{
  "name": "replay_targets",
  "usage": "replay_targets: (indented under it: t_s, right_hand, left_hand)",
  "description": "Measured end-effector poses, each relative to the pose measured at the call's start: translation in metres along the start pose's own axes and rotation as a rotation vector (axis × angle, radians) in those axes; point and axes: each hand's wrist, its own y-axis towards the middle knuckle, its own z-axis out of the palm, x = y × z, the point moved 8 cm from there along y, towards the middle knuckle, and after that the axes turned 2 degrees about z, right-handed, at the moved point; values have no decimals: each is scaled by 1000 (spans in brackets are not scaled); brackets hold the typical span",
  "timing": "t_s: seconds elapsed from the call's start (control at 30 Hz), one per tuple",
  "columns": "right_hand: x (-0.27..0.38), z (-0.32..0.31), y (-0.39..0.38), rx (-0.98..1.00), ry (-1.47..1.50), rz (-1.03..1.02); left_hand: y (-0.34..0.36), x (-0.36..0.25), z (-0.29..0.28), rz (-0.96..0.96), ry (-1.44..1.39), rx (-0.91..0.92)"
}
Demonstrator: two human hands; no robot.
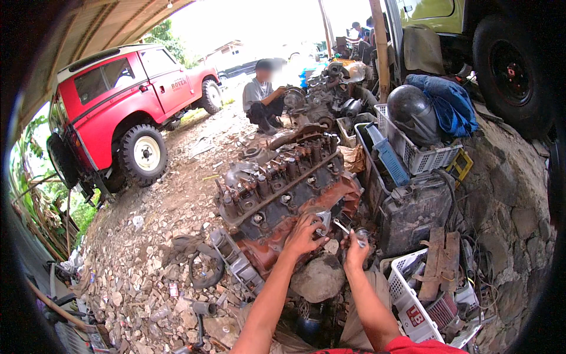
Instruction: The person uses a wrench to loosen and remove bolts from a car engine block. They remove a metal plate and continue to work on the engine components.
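Note:
A large engine block (265,242), rust-red along its lower side and dark on top, rests on the stony ground before me. Several upright valve-gear parts (262,186) line its top. My left hand (303,237) is at the block's near right side, fingers curled on a silvery metal part (322,219). Just right of it, my right hand (356,252) grips a wrench (341,226), whose bright end points up and left toward that part. Below and between the hands sits a rounded stone (319,278). The fit between wrench and part is too small to make out.
White plastic crates (407,295) of parts stand at right, with a black helmet (413,112) and a dark metal tank (415,212). A ribbed metal casting (236,259) leans against the block. Beyond, a person (262,97) squats at another engine; a red off-road vehicle (130,100) stands left.

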Motion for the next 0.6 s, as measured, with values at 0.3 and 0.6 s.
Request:
replay_targets:
  t_s: [0.3,0.6]
  right_hand:
    - [-1,10,-43,97,-55,-151]
    - [10,26,-61,188,-152,-193]
  left_hand:
    - [3,-4,-6,-38,-128,-6]
    - [-2,3,-6,2,-103,-54]
